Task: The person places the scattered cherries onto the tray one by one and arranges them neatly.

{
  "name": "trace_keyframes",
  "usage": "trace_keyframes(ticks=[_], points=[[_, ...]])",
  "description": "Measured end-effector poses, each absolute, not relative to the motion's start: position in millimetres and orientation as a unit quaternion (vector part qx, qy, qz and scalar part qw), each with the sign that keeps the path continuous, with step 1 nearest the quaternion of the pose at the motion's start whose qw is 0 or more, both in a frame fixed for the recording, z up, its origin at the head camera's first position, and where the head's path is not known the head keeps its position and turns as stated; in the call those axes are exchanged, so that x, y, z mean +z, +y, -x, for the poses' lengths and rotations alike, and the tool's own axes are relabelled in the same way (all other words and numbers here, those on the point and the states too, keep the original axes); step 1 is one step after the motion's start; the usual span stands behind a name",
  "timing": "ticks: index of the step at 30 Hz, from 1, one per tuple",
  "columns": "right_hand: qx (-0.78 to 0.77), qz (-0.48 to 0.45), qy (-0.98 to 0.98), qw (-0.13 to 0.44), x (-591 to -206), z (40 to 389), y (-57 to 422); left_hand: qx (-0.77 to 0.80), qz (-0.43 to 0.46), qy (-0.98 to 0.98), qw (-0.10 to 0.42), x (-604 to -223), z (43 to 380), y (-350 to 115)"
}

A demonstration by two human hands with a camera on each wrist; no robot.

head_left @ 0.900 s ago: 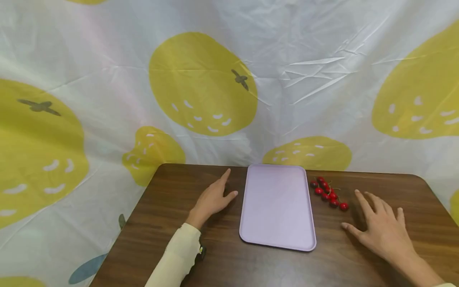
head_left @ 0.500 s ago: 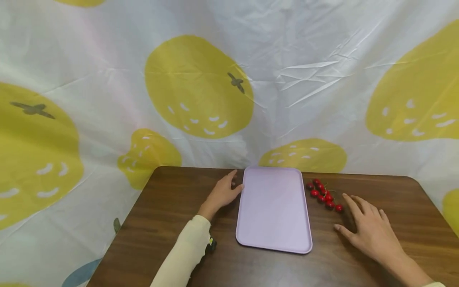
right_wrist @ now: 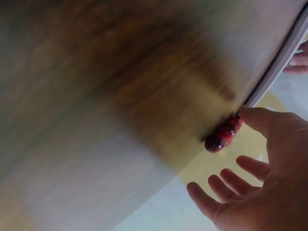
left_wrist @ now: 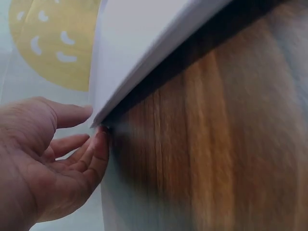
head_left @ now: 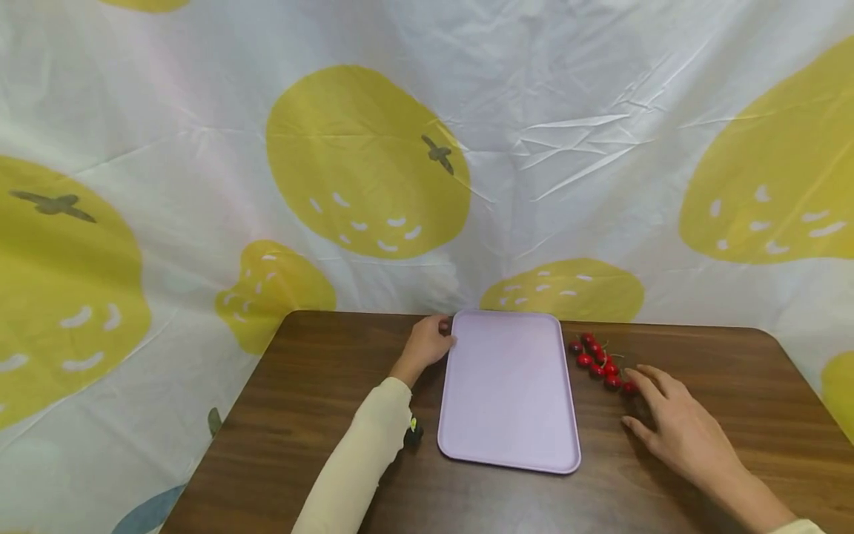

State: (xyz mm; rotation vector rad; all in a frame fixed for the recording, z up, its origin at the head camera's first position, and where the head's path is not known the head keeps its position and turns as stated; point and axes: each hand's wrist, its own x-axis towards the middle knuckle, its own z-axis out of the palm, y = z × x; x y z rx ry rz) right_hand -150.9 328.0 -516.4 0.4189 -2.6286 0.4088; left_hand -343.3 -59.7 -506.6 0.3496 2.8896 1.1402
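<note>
A lilac rectangular tray [head_left: 507, 400] lies lengthwise on the table, far end near the back edge. At its far left side my left hand [head_left: 427, 343] has fingers bent in at the rim. In the left wrist view, the thumb and index finger of that hand [left_wrist: 53, 159] meet at the tray's corner [left_wrist: 130, 43], one on either side of it. Several red cherries [head_left: 597, 371] with thin stems lie bunched to the right of the tray. My right hand [head_left: 687, 419] spreads just over the nearest cherry, fingers loose around nothing; the right wrist view has the cherries [right_wrist: 226, 132] beyond its thumb.
The brown wooden table [head_left: 333, 371] ends at the back against a white curtain [head_left: 574, 185] printed with yellow fruit. A small dark device [head_left: 414, 434] sits by my left sleeve [head_left: 360, 452]. The cherries lie close to the tray's right rim.
My left hand has moved right to the tray's left rim, and its fingers have bent in there. My right hand has shifted left to the cherries. The tray and cherries stay put.
</note>
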Motion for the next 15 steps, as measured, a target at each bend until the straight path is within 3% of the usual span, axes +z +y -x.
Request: trace_keyframes(ticks=[15], points=[[0.129, -0.152, -0.953, 0.228, -515.8, 156.0, 328.5, 0.403, -0.092, 0.911, 0.003, -514.3, 351.1, -51.2]])
